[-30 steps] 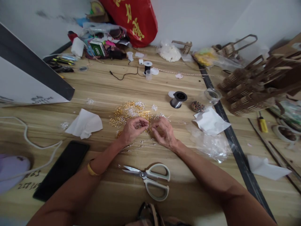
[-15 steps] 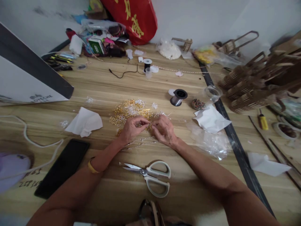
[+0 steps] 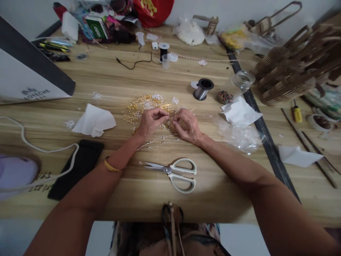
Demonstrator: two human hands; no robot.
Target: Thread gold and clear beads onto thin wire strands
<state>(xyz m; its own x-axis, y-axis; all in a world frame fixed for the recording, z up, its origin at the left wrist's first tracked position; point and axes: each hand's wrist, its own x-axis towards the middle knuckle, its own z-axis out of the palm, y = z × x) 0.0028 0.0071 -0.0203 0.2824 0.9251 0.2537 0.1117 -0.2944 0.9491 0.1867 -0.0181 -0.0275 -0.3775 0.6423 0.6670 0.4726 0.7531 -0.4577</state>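
My left hand (image 3: pixel 149 123) is closed in a pinch at the near side of a loose pile of gold and silver beads and jewelry findings (image 3: pixel 132 116). Facing it, with a small gap between the fingertips, my right hand (image 3: pixel 188 127) is pinched too. Anything in either pinch is too small to make out. A thin beaded chain (image 3: pixel 157 143) lies in two strands on the table just below the hands. Nearer to me rest white-handled scissors (image 3: pixel 167 170), their blades pointing left. A tiny loose piece (image 3: pixel 140 163) lies by the blade tips.
Right of the hands are a wire spool (image 3: pixel 203 89), a jar with dark beads (image 3: pixel 226 96), white paper (image 3: pixel 241 112) and clear plastic bags (image 3: pixel 246 137). At left lie another paper (image 3: pixel 93 121), a black flat case (image 3: pixel 76 170) and a white cable (image 3: pixel 39 148). Small woven baskets (image 3: pixel 279 74) stand far right.
The view has tipped down, so everything sits higher in the picture and the table's front edge shows. Both hands stay pinched at the same spot by the pile.
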